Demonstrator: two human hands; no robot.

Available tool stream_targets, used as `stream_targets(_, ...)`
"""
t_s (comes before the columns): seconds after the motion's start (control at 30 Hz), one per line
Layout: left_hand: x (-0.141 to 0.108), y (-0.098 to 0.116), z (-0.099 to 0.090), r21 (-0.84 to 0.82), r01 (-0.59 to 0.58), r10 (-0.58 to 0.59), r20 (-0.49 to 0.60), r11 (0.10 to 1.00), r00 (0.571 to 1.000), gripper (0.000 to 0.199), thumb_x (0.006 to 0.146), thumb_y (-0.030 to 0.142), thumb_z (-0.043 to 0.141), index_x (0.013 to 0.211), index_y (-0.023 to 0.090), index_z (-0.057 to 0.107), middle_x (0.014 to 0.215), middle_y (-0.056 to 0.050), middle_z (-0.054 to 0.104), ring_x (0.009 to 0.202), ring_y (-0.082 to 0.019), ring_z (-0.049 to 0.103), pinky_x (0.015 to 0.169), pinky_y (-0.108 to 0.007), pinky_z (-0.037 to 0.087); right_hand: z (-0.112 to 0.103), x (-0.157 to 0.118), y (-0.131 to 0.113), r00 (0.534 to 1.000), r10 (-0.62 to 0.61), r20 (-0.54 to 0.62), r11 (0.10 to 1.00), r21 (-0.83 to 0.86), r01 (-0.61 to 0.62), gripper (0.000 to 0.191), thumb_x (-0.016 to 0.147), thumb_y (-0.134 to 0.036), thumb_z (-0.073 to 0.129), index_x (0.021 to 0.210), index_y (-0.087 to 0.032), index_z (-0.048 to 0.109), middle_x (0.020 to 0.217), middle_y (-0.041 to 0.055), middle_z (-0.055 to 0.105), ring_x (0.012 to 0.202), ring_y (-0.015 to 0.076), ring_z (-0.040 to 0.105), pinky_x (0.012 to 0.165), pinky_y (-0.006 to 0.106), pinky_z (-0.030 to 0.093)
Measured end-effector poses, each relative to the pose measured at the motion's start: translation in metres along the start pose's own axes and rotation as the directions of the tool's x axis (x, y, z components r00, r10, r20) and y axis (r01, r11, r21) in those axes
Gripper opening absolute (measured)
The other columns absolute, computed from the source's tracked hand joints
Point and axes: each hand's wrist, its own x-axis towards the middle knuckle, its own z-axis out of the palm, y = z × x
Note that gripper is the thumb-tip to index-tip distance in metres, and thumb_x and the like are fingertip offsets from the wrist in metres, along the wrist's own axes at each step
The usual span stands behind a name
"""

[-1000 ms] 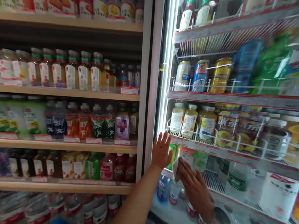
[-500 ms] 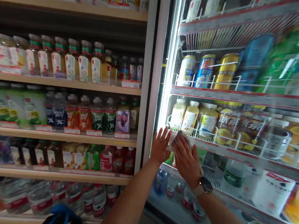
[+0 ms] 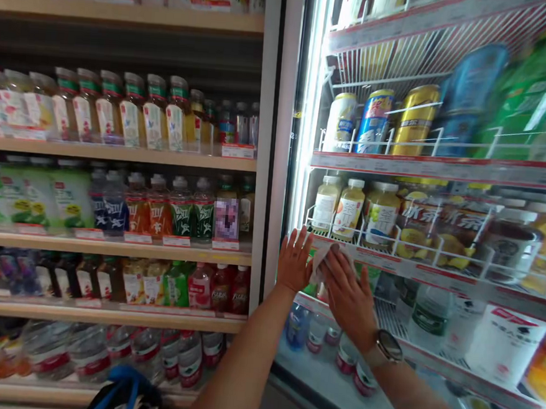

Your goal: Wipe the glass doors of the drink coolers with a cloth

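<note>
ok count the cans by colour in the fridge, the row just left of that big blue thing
white can: 1
blue can: 1
gold can: 1
total: 3

Convenience store: wooden drink shelves (image 3: 117, 154) beside a glass-door cooler (image 3: 284, 137)

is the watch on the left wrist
No, the watch is on the right wrist, just behind the right hand, which is pressing a white cloth.
</note>
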Motion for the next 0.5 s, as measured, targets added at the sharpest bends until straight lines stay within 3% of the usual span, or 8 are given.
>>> stream_targets(0.1, 0.000, 0.000, 0.002, -0.003, 0.015, -0.015, 0.006, 1.000, 1.000, 0.062, 0.101, 0.037, 0.026, 0.158, 0.018, 0.011, 0.161, -0.012, 0.030, 0.151, -0.027, 0.017, 0.122, -0.048, 0.021, -0.004, 0.046, 0.008, 0.995, 0.034, -0.095, 0.998, -0.048, -0.038, 0.052, 0.093, -0.013, 0.044, 0.146, -0.016, 0.047, 0.154, 0.0088, 0.044, 0.152, 0.0203, 0.018, 0.123, 0.048, -0.006)
stream_targets(0.2, 0.000, 0.000, 0.003, 0.016, 0.014, -0.014, -0.003, 1.000, 1.000, 0.062, 0.101, 0.037, 0.025, 0.158, 0.018, 0.010, 0.160, -0.012, 0.031, 0.151, -0.027, 0.017, 0.121, -0.049, 0.022, 0.000, 0.050, 0.006, 0.994, 0.037, -0.105, 0.997, -0.070, -0.044, 0.052, 0.095, -0.016, 0.045, 0.147, -0.015, 0.045, 0.155, 0.0100, 0.042, 0.152, 0.0206, 0.017, 0.123, 0.048, -0.004)
stream_targets(0.3, 0.001, 0.000, 0.002, 0.030, -0.012, 0.013, -0.047, 0.999, 0.999, 0.061, 0.102, 0.038, 0.023, 0.158, 0.016, 0.013, 0.160, -0.012, 0.032, 0.152, -0.025, 0.014, 0.122, -0.046, 0.020, 0.008, 0.016, -0.004, 0.999, 0.022, -0.026, 0.998, -0.058, -0.024, 0.053, 0.094, -0.017, 0.045, 0.148, -0.014, 0.044, 0.156, 0.0104, 0.041, 0.152, 0.0217, 0.014, 0.123, 0.048, 0.002)
stream_targets(0.5, 0.002, 0.000, 0.000, 0.019, -0.004, 0.005, -0.022, 1.000, 1.000, 0.063, 0.100, 0.030, 0.033, 0.158, 0.017, 0.013, 0.160, -0.012, 0.031, 0.152, -0.026, 0.017, 0.122, -0.047, 0.020, 0.028, -0.092, -0.019, 0.998, -0.048, 0.033, 0.999, -0.009, 0.049, 0.060, 0.088, -0.009, 0.043, 0.146, -0.019, 0.047, 0.158, 0.0069, 0.037, 0.152, 0.0209, 0.016, 0.123, 0.047, 0.013)
